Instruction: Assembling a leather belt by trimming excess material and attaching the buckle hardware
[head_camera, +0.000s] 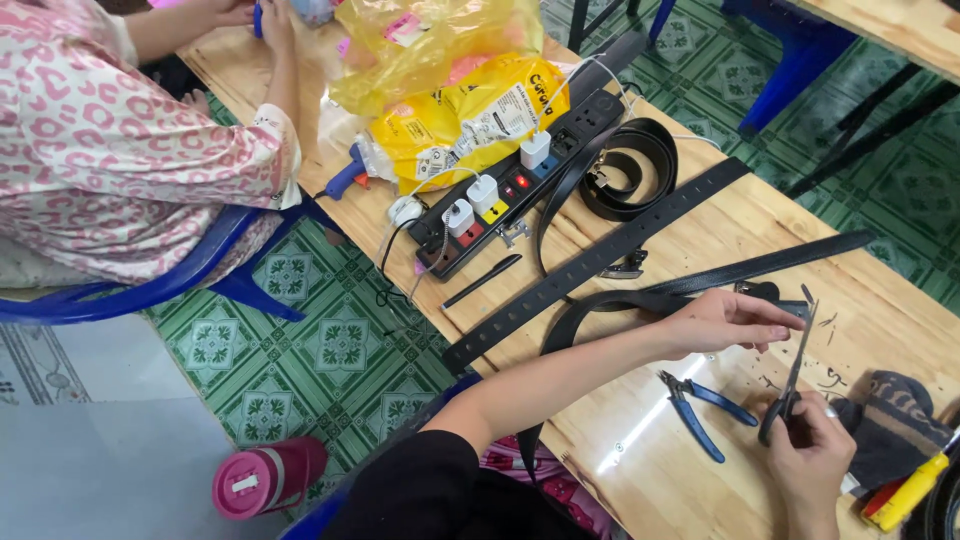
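Note:
My left hand (728, 320) reaches across the wooden table (640, 440) and pinches the end of a black belt (700, 285) by a small grey metal piece. In my right hand (812, 462) are black-handled scissors (797, 365). Their blades point up towards the belt end beside my left fingers. Blue-handled pliers (702, 402) lie on the table between my two arms. A long black strap with punched holes (600, 258) runs diagonally beyond the belt.
A coiled black belt (630, 170), a black power strip (520, 185) with white chargers, yellow bags (470, 110) and a blue glue gun (345, 180) lie further off. A dark cloth (890, 420) and yellow-handled tool (912, 490) sit at right. Another person in a pink patterned top (120, 150) sits left. On the floor stands a pink bottle (265, 478).

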